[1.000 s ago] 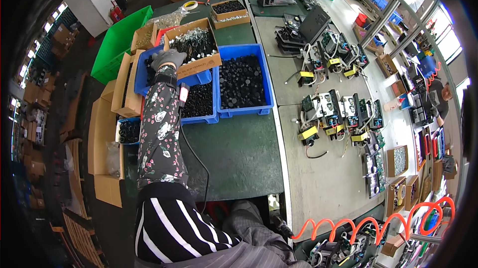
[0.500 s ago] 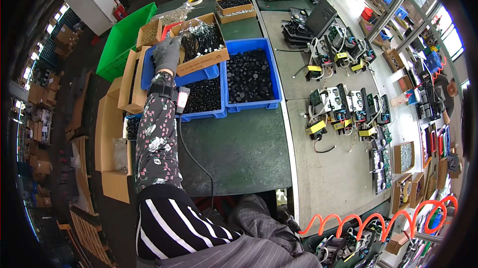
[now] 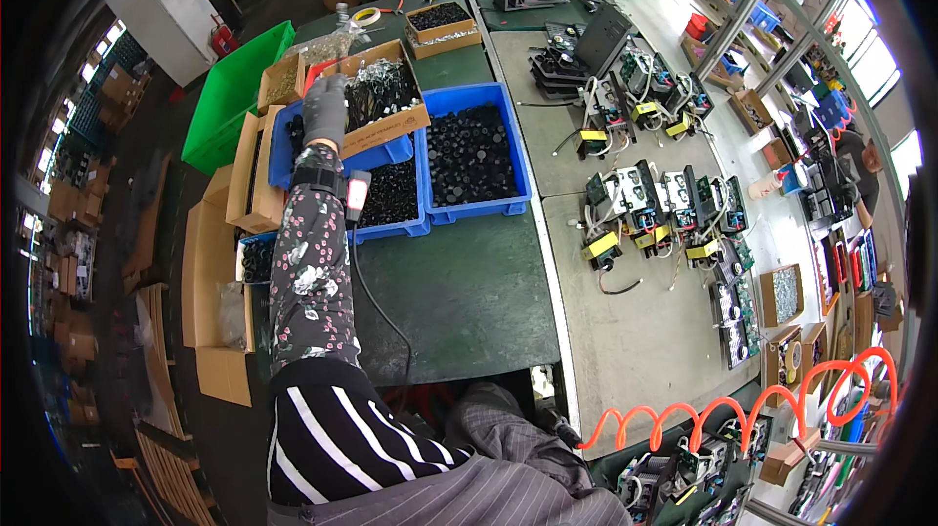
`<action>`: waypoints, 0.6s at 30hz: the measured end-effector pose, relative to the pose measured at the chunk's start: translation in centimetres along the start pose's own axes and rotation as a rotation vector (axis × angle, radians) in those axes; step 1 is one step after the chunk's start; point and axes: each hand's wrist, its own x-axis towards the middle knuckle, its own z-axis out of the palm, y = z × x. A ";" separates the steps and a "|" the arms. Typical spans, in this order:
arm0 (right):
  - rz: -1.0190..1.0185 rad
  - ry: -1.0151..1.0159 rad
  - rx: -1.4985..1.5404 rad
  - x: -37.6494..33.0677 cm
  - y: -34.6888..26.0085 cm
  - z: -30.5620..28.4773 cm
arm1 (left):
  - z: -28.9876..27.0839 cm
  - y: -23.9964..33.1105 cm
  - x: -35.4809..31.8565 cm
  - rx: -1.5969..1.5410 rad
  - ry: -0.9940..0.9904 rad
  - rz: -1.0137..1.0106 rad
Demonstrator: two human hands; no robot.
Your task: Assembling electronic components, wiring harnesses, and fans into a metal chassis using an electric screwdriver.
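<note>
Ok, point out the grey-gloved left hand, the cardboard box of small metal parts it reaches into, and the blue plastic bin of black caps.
grey-gloved left hand (image 3: 324, 110), head view, back of the glove.
cardboard box of small metal parts (image 3: 403, 122), head view, front wall.
blue plastic bin of black caps (image 3: 522, 172), head view, right rim.

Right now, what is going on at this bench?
A person seated at a green-topped workbench stretches the left arm forward. The grey-gloved left hand rests at the edge of an open cardboard box of small wire-legged parts, which sits on a blue plastic bin of black caps. The right hand is out of view. To the right lie rows of circuit board assemblies with yellow transformers, untouched.
</note>
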 end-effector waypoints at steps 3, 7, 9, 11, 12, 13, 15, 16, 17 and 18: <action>0.007 -0.011 0.012 -0.1 0.3 0.3 | -0.8 -0.2 1.2 -0.523 0.017 -0.185; 0.019 -0.020 0.032 0.1 1.1 0.4 | -2.1 2.7 0.4 -1.196 0.017 -0.405; 0.027 -0.025 0.045 0.2 2.0 0.6 | -3.3 5.8 -1.4 -1.317 -0.085 -0.483; 0.046 -0.036 0.063 0.3 3.3 0.6 | -4.1 9.3 -4.8 -1.342 -0.281 -0.347; 0.057 -0.030 0.075 0.3 4.2 0.6 | -4.3 10.9 -6.7 -1.294 -0.336 -0.288; 0.067 -0.043 0.096 0.4 5.2 0.6 | -4.2 12.4 -8.7 -1.269 -0.414 -0.165; 0.092 -0.056 0.129 0.6 7.5 0.4 | -4.0 14.4 -11.3 -1.177 -0.454 -0.168; 0.104 -0.067 0.152 0.7 8.6 0.3 | -3.8 15.0 -12.0 -1.156 -0.472 -0.154; 0.112 -0.072 0.183 0.9 9.8 0.1 | -3.5 15.2 -12.1 -1.063 -0.406 -0.152; 0.126 -0.077 0.199 1.2 10.6 0.1 | -3.1 15.1 -11.5 -0.991 -0.349 -0.107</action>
